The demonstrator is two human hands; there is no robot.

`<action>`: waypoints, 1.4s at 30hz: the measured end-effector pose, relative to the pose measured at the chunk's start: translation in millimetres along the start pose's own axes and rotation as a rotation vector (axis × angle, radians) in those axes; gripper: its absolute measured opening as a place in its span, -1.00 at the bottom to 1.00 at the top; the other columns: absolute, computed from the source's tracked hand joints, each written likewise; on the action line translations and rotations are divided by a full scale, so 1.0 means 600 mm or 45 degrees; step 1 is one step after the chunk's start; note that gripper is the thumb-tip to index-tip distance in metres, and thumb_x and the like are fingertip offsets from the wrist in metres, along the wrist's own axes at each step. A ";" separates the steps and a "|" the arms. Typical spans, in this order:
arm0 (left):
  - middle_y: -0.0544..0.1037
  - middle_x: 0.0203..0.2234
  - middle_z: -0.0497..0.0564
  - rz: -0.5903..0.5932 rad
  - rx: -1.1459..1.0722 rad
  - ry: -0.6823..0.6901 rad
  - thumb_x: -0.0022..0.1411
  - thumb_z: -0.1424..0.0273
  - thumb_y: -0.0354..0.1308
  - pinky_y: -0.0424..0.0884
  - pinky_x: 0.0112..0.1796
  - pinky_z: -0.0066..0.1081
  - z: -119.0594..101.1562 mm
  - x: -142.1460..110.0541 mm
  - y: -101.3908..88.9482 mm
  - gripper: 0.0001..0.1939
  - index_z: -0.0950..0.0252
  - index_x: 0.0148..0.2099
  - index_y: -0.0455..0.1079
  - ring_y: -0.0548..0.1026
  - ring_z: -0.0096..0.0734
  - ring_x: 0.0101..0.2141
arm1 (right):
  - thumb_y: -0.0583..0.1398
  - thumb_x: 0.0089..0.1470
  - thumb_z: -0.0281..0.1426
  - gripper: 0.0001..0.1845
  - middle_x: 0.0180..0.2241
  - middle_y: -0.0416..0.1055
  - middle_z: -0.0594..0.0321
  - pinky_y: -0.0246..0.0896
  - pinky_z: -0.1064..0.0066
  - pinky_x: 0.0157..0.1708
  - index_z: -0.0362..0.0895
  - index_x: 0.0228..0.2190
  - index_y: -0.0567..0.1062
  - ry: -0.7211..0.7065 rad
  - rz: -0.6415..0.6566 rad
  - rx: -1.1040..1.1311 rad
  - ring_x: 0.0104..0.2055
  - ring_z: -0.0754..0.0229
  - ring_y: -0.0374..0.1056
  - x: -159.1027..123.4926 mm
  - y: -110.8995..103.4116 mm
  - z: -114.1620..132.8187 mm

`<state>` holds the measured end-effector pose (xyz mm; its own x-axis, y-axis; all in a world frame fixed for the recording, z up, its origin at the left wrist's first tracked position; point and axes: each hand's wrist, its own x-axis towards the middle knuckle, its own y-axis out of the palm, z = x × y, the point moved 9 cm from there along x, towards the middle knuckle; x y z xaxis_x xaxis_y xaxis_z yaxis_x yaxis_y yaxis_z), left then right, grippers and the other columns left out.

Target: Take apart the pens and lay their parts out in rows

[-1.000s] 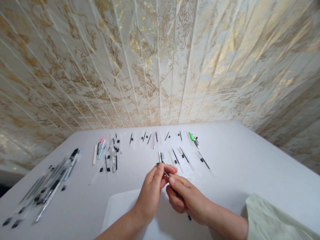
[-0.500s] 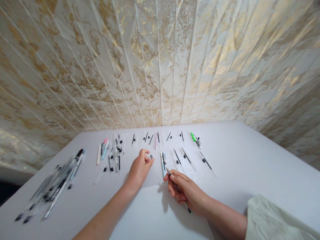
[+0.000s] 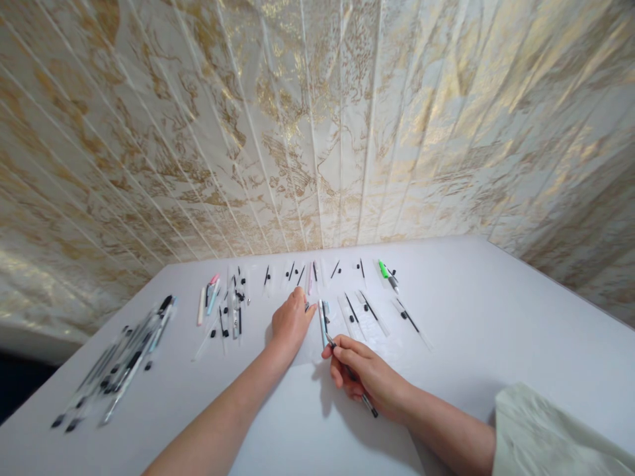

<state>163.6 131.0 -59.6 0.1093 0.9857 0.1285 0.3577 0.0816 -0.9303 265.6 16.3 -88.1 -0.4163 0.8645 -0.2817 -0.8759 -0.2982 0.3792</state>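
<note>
My right hand (image 3: 364, 370) is closed around a slim pen (image 3: 368, 403), its pointed end up and its dark end down toward me. Close to that tip lies a light-blue and white pen (image 3: 322, 324) with a dark refill beside it. My left hand (image 3: 290, 320) reaches to the left of this pen, its fingers curled and pinching a small dark piece (image 3: 307, 307); its exact kind is too small to make out. Under my hands is a white sheet (image 3: 297, 423).
Disassembled pens with clear barrels, black refills (image 3: 352, 307) and small caps (image 3: 366, 308) lie in rows on the white table (image 3: 496, 317). A green highlighter (image 3: 383, 270) is at the back right. On the left lies a blurred pile of pens (image 3: 131, 360). A patterned curtain (image 3: 317, 132) hangs behind.
My left hand has moved right and slightly forward, closer to the light-blue pen, still pinching the small dark piece. The right hand with its pen has barely shifted. The view has turned slightly.
</note>
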 end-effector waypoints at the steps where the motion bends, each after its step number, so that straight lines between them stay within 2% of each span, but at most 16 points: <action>1: 0.43 -0.42 -0.07 -0.001 0.009 0.003 0.22 0.28 0.06 0.13 -0.46 -0.43 0.000 -0.002 0.000 -0.86 0.22 -0.24 0.19 0.42 -0.37 -0.43 | 0.04 0.13 -0.28 -0.82 -0.62 0.29 0.40 -0.17 0.55 -0.71 -0.14 -0.31 0.32 0.000 -0.003 -0.002 -0.72 0.44 -0.10 0.000 0.000 0.000; 5: 0.43 -0.33 -0.02 -0.036 0.003 0.053 0.21 0.34 0.04 0.19 -0.40 -0.42 0.002 -0.013 -0.004 -0.91 0.22 -0.26 0.18 0.43 -0.36 -0.36 | 0.03 0.13 -0.29 -0.82 -0.62 0.29 0.40 -0.17 0.55 -0.71 -0.14 -0.31 0.32 0.013 -0.012 -0.013 -0.72 0.44 -0.09 0.001 -0.002 0.001; 9: 0.43 -0.38 -0.06 -0.012 -0.047 0.091 0.20 0.43 0.01 0.19 -0.39 -0.45 0.004 -0.019 -0.002 -0.95 0.20 -0.28 0.16 0.42 -0.39 -0.37 | 0.03 0.14 -0.28 -0.81 -0.62 0.29 0.40 -0.15 0.55 -0.71 -0.14 -0.31 0.32 0.020 -0.011 -0.004 -0.72 0.44 -0.09 0.002 -0.003 0.000; 15: 0.44 -0.47 -0.10 0.043 -0.005 0.047 0.24 0.33 0.01 0.08 -0.51 -0.46 0.003 -0.016 0.006 -0.92 0.18 -0.23 0.17 0.41 -0.40 -0.48 | 0.03 0.15 -0.29 -0.82 -0.61 0.30 0.40 -0.13 0.55 -0.70 -0.15 -0.30 0.33 0.017 0.015 0.010 -0.72 0.44 -0.07 0.003 -0.002 -0.003; 22: 0.49 -0.42 -0.04 0.037 0.022 0.011 0.24 0.23 0.01 0.13 -0.49 -0.44 0.003 -0.015 0.003 -0.79 0.20 -0.12 0.18 0.46 -0.34 -0.46 | 0.04 0.13 -0.30 -0.83 -0.62 0.30 0.40 -0.11 0.54 -0.70 -0.15 -0.31 0.33 0.018 0.033 -0.005 -0.73 0.45 -0.06 0.005 -0.001 -0.004; 30: 0.48 -0.37 -0.04 -0.065 -0.305 -0.020 0.23 0.42 -0.06 0.23 -0.41 -0.45 0.015 -0.019 -0.021 -0.89 0.20 -0.18 0.22 0.44 -0.38 -0.40 | 0.08 0.14 -0.25 -0.79 -0.60 0.31 0.39 -0.14 0.54 -0.69 -0.14 -0.30 0.34 0.022 0.009 0.106 -0.72 0.45 -0.12 0.005 -0.008 -0.004; 35: 0.46 -0.39 -0.05 -0.015 -0.510 0.032 0.21 0.47 -0.07 0.29 -0.33 -0.44 0.009 -0.018 -0.027 -0.88 0.22 -0.23 0.26 0.43 -0.40 -0.37 | 0.09 0.15 -0.20 -0.75 -0.60 0.29 0.41 -0.19 0.54 -0.69 -0.14 -0.28 0.35 0.026 -0.013 0.153 -0.71 0.45 -0.16 0.005 -0.013 0.003; 42: 0.40 -0.29 0.00 -0.085 -0.504 0.075 0.19 0.47 -0.04 0.36 -0.24 -0.37 0.016 -0.013 -0.027 -0.84 0.25 -0.18 0.29 0.42 -0.36 -0.30 | 0.11 0.12 -0.17 -0.72 -0.61 0.29 0.42 -0.20 0.53 -0.69 -0.13 -0.29 0.35 0.030 -0.007 0.146 -0.72 0.45 -0.16 0.005 -0.012 0.004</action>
<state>148.0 123.2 -49.0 0.1225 0.9690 0.2145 0.6941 0.0708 -0.7164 271.5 21.8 -89.8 -0.4182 0.8558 -0.3044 -0.8452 -0.2439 0.4755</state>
